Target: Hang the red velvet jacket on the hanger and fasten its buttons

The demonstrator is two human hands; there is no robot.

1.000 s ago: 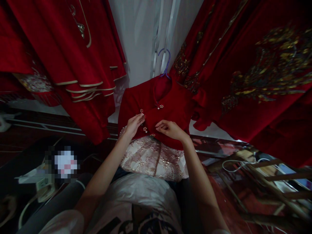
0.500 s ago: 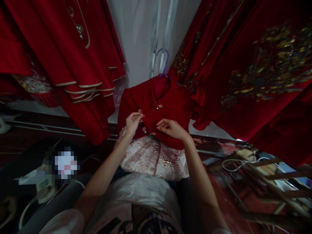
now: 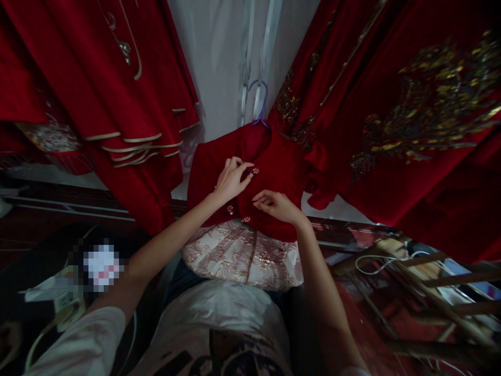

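Observation:
A small red jacket (image 3: 277, 167) hangs in front of me on a purple hanger (image 3: 259, 102), over a pale pink and gold skirt (image 3: 242, 256). Pearl knot buttons run down its front. My left hand (image 3: 230, 179) reaches up to the top button (image 3: 255, 171) near the collar, its fingers pinched on the fabric edge there. My right hand (image 3: 274, 205) rests lower on the jacket front, fingers curled and pinching the cloth beside the lower buttons (image 3: 245, 219).
Long red robes with gold trim (image 3: 129, 104) hang at the left, and red gowns with gold embroidery (image 3: 410, 120) at the right. A white wall panel (image 3: 227, 62) shows between them. Cables and wooden slats (image 3: 422, 277) lie at the lower right.
My left hand has moved up from the middle buttons to the top button near the collar. My right hand has stayed on the lower front of the jacket.

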